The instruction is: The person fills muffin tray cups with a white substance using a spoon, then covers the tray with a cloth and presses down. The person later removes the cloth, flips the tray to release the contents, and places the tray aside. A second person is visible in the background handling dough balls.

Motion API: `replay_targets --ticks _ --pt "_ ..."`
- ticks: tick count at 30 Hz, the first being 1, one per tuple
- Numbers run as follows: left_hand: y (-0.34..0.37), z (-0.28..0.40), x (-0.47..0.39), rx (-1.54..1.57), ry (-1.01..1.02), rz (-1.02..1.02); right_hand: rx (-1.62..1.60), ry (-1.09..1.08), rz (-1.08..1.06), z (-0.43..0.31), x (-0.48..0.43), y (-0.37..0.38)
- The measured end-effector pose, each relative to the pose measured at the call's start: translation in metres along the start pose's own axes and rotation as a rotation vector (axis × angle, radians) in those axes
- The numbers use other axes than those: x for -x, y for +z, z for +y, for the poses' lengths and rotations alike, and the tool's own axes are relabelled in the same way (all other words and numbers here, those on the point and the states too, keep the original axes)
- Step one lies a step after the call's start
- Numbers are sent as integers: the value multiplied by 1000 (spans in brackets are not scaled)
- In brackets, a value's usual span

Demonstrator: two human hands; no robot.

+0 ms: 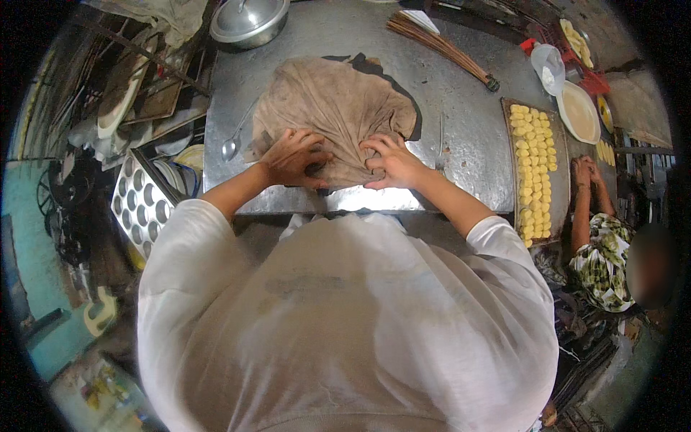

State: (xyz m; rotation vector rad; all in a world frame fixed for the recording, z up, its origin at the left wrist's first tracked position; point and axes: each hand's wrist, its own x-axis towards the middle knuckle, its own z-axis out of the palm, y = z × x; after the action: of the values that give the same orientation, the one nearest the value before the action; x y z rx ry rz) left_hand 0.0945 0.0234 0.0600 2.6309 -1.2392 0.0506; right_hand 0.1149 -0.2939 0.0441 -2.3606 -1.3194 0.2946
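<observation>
A crumpled brown cloth [334, 102] is spread on the metal tabletop [475, 162] before me, with dark material showing along its upper right edge. My left hand [297, 157] grips the cloth's near left part with curled fingers. At the near right part, my right hand [393, 162] has bunched folds of the cloth between fingers and thumb. What lies beneath the cloth is hidden. A metal spoon [229, 149] rests left of the cloth, and a fork [440, 156] lies just right of my right hand.
A lidded metal pot [249, 24] stands at the far left, a bundle of thin sticks [442, 48] at the far right. Right of the table are a tray of yellow dough pieces [559, 189] and a co-worker's hands [586, 171]. A muffin tin [141, 202] leans at left.
</observation>
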Motion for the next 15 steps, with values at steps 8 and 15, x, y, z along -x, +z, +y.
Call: replay_targets --ticks 8,15 --pt "36 81 -10 79 -553 -172 -86 170 208 -17 5 32" --pt "38 104 -8 171 -697 -74 -146 100 149 -13 5 27"
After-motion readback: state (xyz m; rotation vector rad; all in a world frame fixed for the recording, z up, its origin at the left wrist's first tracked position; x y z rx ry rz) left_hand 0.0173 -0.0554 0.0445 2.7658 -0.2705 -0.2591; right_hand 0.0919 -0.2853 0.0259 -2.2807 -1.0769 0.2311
